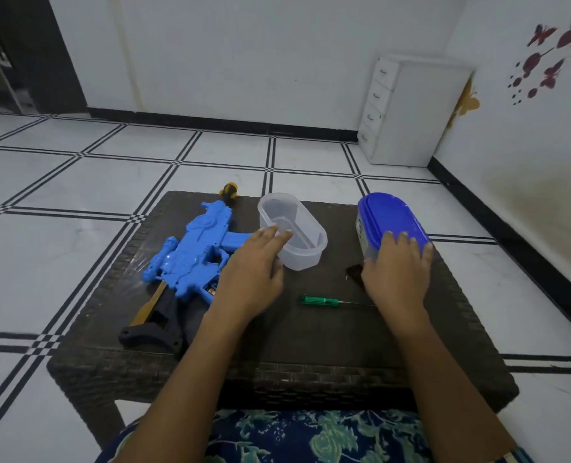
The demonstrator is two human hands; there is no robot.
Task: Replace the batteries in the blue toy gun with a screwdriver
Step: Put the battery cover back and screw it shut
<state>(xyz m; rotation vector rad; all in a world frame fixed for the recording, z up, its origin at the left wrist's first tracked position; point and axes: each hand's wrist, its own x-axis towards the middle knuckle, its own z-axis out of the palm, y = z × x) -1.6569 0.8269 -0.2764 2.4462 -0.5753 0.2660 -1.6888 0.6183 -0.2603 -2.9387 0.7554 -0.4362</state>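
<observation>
The blue toy gun with a black stock lies on the left of the dark wicker table. A green-handled screwdriver lies flat between my hands. My left hand reaches with straight fingers to the near rim of an empty clear oval tub. My right hand lies on the near end of a blue-lidded container, fingers spread over the lid. A small dark piece lies beside my right thumb. A battery compartment shows at the gun's grip, partly hidden by my left wrist.
The table stands on a white tiled floor with black lines. A white drawer unit stands in the far right corner. My lap in floral cloth is at the near edge.
</observation>
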